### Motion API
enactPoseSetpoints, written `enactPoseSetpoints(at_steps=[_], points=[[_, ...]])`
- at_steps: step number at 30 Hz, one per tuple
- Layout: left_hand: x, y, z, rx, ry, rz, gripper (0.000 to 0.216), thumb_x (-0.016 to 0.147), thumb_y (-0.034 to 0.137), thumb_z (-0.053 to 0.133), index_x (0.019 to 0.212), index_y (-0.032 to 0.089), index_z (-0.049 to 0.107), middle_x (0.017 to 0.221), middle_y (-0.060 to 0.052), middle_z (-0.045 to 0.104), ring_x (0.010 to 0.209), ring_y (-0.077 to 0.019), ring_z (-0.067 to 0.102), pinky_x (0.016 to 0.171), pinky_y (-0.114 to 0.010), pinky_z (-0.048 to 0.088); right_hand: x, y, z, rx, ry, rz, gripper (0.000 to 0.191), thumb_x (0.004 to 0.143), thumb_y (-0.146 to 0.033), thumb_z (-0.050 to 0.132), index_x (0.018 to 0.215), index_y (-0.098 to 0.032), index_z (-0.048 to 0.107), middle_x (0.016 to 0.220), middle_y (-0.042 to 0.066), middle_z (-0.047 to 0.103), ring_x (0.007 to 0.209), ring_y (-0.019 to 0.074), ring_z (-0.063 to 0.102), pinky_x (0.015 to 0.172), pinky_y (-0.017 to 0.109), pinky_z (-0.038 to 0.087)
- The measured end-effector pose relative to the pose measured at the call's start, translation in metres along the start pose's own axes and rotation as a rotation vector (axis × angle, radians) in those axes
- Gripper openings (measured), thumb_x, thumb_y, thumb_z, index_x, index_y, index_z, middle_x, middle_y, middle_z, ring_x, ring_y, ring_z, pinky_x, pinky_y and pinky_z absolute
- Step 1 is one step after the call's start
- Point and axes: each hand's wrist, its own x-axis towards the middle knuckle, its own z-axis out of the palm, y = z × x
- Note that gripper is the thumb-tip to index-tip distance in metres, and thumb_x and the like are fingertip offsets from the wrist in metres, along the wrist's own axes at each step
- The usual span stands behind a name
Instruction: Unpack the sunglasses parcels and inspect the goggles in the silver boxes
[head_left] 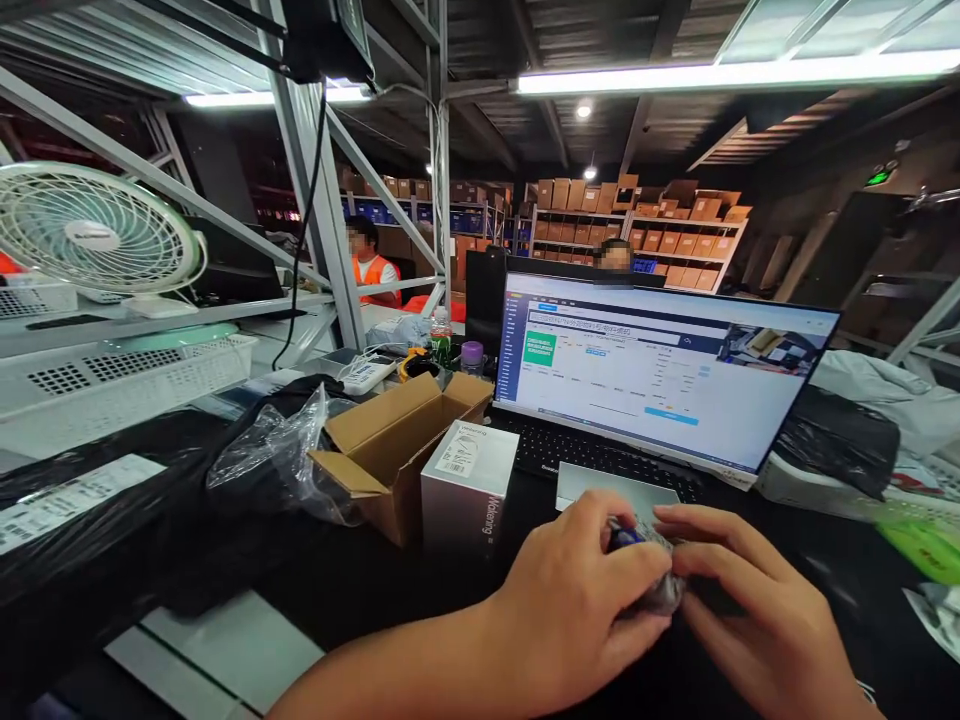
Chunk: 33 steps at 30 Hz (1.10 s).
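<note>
My left hand (574, 590) is closed around a small dark item in clear plastic wrap (660, 590), with a bit of blue showing; its kind I cannot make out. On the item's right side, my right hand (765, 590) has its fingers bent against the wrap. Just beyond both hands lies a flat silvery-white piece (600, 485), partly hidden by my left hand. Left of the hands stands a white-and-grey product box (469, 495) with a barcode label on top. Beside that box is a brown cardboard box (405, 430) with its flaps up.
A monitor (622, 380) stands behind a black keyboard (540, 447). Crumpled clear plastic (292, 455) lies left of the cardboard box. A black parcel (82, 530) and a fan (94, 235) are at the left. One person in an orange vest (379, 275) sits in the background.
</note>
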Motion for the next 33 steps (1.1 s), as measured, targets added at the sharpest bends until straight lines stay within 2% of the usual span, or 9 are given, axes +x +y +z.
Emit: enactPoseSetpoints(at_steps=[6,8,12,19,22,25,28,31,33], points=[[0.006,-0.008,-0.013,0.064,-0.187,0.164,0.036,0.082,0.052,0.077,0.096,0.022,0.063,0.116,-0.003,0.058,0.094,-0.0171,0.061,0.076,-0.027,0.051,-0.005,0.002,-0.013,-0.047,-0.346,-0.124,0.041,0.091,-0.009,0.051,0.125,-0.029,0.065,0.133,0.011,0.064,0.113,0.0217,0.071,0.085,0.024,0.064],[0.008,-0.012,-0.017,0.093,-0.197,0.197,0.040,0.080,0.054,0.078,0.092,0.020,0.063,0.111,-0.003,0.060,0.092,-0.0166,0.061,0.073,-0.026,0.049,-0.003,0.001,-0.014,-0.093,-0.388,-0.150,0.044,0.089,-0.008,0.049,0.124,-0.028,0.066,0.138,0.011,0.063,0.115,0.0233,0.071,0.083,0.026,0.065],[0.011,-0.019,-0.025,0.121,-0.137,0.181,0.033,0.087,0.050,0.073,0.084,0.018,0.062,0.104,-0.001,0.060,0.086,-0.0134,0.057,0.068,-0.026,0.044,0.002,0.002,-0.019,-0.181,-0.297,-0.193,0.035,0.087,-0.010,0.049,0.109,-0.027,0.069,0.130,0.013,0.068,0.108,0.0254,0.073,0.076,0.030,0.067],[0.011,-0.027,-0.019,0.260,0.001,0.071,0.019,0.093,0.034,0.067,0.082,0.020,0.062,0.097,-0.003,0.060,0.085,-0.0172,0.055,0.065,-0.029,0.045,-0.011,0.027,-0.026,-0.236,-0.211,0.038,0.020,0.095,-0.023,0.051,0.106,-0.028,0.066,0.120,0.010,0.070,0.095,0.0236,0.074,0.075,0.032,0.064],[0.009,-0.023,-0.009,0.148,0.046,-0.082,0.015,0.095,0.032,0.064,0.087,0.020,0.060,0.104,-0.007,0.061,0.091,-0.0201,0.059,0.074,-0.033,0.053,-0.015,0.033,-0.021,-0.171,-0.222,0.104,0.018,0.098,-0.020,0.047,0.104,-0.029,0.062,0.116,0.007,0.071,0.091,0.0191,0.075,0.072,0.026,0.062],[0.007,-0.020,0.003,-0.056,0.056,-0.192,0.009,0.099,0.022,0.048,0.100,0.019,0.057,0.127,-0.014,0.057,0.115,-0.0253,0.060,0.095,-0.042,0.054,-0.016,0.036,-0.012,-0.134,-0.141,0.127,0.017,0.096,-0.018,0.049,0.103,-0.029,0.060,0.112,0.005,0.073,0.093,0.0183,0.075,0.076,0.025,0.062],[0.005,-0.021,0.015,-0.284,0.023,-0.191,0.022,0.099,0.023,0.047,0.121,0.018,0.050,0.146,-0.020,0.046,0.140,-0.0278,0.046,0.113,-0.046,0.044,-0.011,0.034,-0.001,-0.066,-0.035,0.125,0.028,0.092,-0.008,0.048,0.107,-0.028,0.062,0.106,0.004,0.073,0.094,0.0179,0.074,0.081,0.027,0.061],[0.004,-0.025,0.028,-0.404,0.046,-0.219,0.054,0.092,0.034,0.065,0.138,0.018,0.040,0.153,-0.020,0.042,0.146,-0.0300,0.039,0.120,-0.048,0.035,-0.001,0.026,0.007,0.066,0.033,0.130,0.039,0.089,-0.002,0.047,0.110,-0.027,0.067,0.102,0.004,0.071,0.091,0.0168,0.072,0.077,0.027,0.060],[0.004,-0.026,0.036,-0.450,0.088,-0.304,0.071,0.085,0.033,0.074,0.145,0.021,0.037,0.154,-0.018,0.042,0.145,-0.0314,0.041,0.122,-0.049,0.031,0.005,0.021,0.009,0.162,0.039,0.125,0.041,0.087,0.000,0.046,0.105,-0.027,0.072,0.100,0.004,0.071,0.088,0.0161,0.072,0.074,0.026,0.059]])
